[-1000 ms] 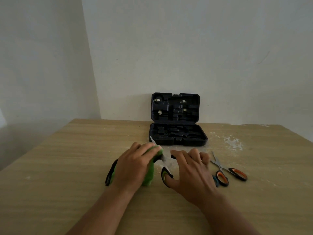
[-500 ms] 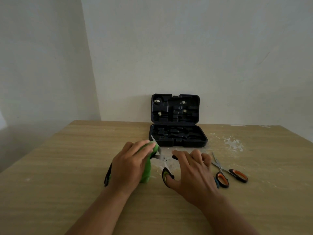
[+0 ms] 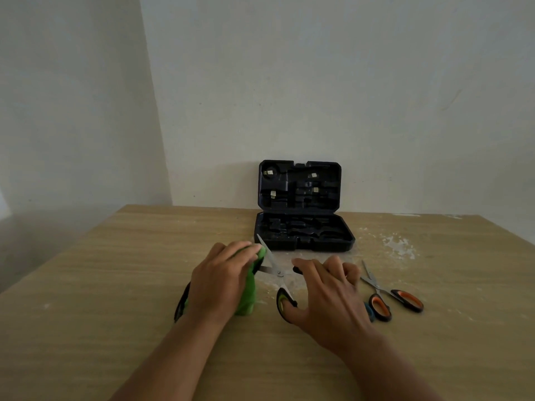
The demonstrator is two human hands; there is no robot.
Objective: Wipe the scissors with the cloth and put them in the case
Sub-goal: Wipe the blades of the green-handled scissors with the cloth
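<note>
The left hand [image 3: 218, 280] presses a bright green cloth [image 3: 248, 287] against one blade of the open yellow-and-black-handled steel scissors [image 3: 275, 270] lying on the tan wood-grain desk [image 3: 115, 285], its fingers curled over the cloth and gripping it. The right hand [image 3: 327, 296] pins the scissors down: its thumb rests on the near handle loop and its fingers spread, fairly straight, over the far handle. The black moulded plastic tool case [image 3: 301, 224] stands open just beyond, lid leaning on the wall. A second pair, orange-and-black-handled scissors [image 3: 388, 293], lies to the right, with white dusty residue [image 3: 396, 246] beyond it.

The blades are splayed, with one tip pointing towards the case. If the cloth slides along the edge under firm pressure, the cloth could snag or the fingers could slip onto bare steel. A loose right hand would let the scissors pivot.
</note>
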